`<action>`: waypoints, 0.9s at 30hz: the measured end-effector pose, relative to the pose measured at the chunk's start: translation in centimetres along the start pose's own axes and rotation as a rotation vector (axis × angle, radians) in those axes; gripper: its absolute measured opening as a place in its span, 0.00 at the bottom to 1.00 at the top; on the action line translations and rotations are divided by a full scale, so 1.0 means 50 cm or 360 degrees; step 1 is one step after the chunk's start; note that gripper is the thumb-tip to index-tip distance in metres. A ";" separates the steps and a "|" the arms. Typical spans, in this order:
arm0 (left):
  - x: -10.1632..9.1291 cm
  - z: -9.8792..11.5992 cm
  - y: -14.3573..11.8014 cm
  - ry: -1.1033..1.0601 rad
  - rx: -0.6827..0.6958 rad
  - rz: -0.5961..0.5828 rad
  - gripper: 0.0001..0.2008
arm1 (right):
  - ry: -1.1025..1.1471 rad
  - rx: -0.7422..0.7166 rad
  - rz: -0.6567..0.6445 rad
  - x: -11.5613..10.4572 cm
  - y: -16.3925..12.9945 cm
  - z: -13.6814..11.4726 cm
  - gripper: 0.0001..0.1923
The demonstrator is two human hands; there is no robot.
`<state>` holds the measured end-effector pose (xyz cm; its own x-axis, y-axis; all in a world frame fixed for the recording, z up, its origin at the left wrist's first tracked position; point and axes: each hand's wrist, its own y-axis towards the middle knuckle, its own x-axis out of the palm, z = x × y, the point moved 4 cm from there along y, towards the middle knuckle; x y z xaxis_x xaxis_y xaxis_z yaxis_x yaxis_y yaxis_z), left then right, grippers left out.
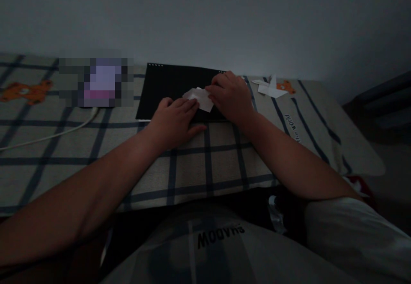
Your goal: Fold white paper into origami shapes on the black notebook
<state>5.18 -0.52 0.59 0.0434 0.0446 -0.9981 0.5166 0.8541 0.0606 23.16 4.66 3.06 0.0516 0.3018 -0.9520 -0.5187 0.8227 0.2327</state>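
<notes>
Folding a small white paper piece (pixel 199 98) on a black pad (pixel 170 89) near the far edge of the checked cloth (pixel 221 159).
Left hand (pixel 175 119) lies flat, pinning one end; right hand (pixel 229 95) pinches the other, the stiff dark pad giving a firm base for creasing thin paper.

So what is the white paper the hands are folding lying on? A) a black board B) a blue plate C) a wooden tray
A: the white paper sits between the left hand and the right hand on a flat black board.
</notes>
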 end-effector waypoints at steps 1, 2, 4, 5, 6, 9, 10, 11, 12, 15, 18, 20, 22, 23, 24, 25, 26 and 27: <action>0.000 0.000 0.000 -0.0001 -0.0004 -0.0003 0.35 | 0.0007 -0.0003 0.0008 -0.002 -0.001 0.000 0.21; -0.001 -0.001 0.000 -0.0001 -0.0008 -0.0007 0.35 | 0.0018 -0.0011 0.0027 -0.004 -0.001 0.000 0.21; -0.001 -0.001 0.001 0.0002 -0.0016 -0.0017 0.35 | 0.0036 -0.0028 0.0063 -0.006 -0.003 0.000 0.22; -0.001 -0.002 0.001 0.0005 -0.0019 -0.0020 0.35 | 0.0036 -0.0030 0.0070 -0.007 -0.003 0.000 0.22; -0.001 -0.002 0.002 0.0008 -0.0018 -0.0022 0.35 | 0.0033 -0.0031 0.0065 -0.007 -0.003 0.000 0.22; 0.001 -0.003 0.002 0.0007 -0.0012 -0.0022 0.34 | 0.0006 -0.0026 0.0014 -0.006 0.000 -0.002 0.22; 0.001 -0.003 0.002 0.0006 -0.0009 -0.0022 0.34 | -0.0004 -0.0026 -0.0005 -0.005 0.001 -0.003 0.22; 0.002 -0.003 0.002 0.0007 -0.0006 -0.0021 0.35 | -0.0014 -0.0027 -0.0022 -0.004 0.002 -0.004 0.22; 0.003 -0.003 0.002 0.0009 -0.0003 -0.0019 0.35 | -0.0022 -0.0027 -0.0035 -0.003 0.003 -0.004 0.22; 0.004 -0.004 0.001 0.0010 0.0006 -0.0006 0.35 | -0.0019 -0.0049 -0.0030 0.000 0.005 -0.006 0.23; 0.004 -0.005 0.000 -0.0011 -0.0005 -0.0002 0.35 | 0.0027 -0.0094 0.0020 0.000 0.003 -0.007 0.25; 0.002 -0.005 0.000 -0.0022 -0.0010 -0.0007 0.35 | 0.0049 -0.0095 0.0043 -0.001 0.001 -0.006 0.27; 0.001 -0.005 -0.001 -0.0022 -0.0014 -0.0015 0.35 | 0.0062 -0.0091 0.0057 -0.002 -0.001 -0.005 0.28; 0.001 -0.005 -0.001 -0.0020 -0.0017 -0.0020 0.35 | 0.0070 -0.0097 0.0066 -0.003 -0.002 -0.004 0.28; 0.001 -0.005 -0.001 -0.0018 -0.0021 -0.0024 0.35 | 0.0077 -0.0107 0.0077 -0.004 -0.003 -0.005 0.28; 0.001 -0.006 -0.001 -0.0016 -0.0027 -0.0025 0.35 | 0.0082 -0.0120 0.0087 -0.005 -0.003 -0.005 0.28; 0.001 -0.008 0.000 -0.0016 -0.0031 -0.0024 0.35 | 0.0083 -0.0129 0.0093 -0.006 -0.004 -0.005 0.27; 0.001 -0.010 0.000 -0.0018 -0.0035 -0.0020 0.36 | 0.0082 -0.0135 0.0091 -0.006 -0.005 -0.005 0.27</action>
<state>4.77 -0.25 0.51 0.0464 0.0279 -0.9985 0.4984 0.8657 0.0473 23.04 4.24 3.24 -0.0232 0.3200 -0.9471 -0.5899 0.7605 0.2714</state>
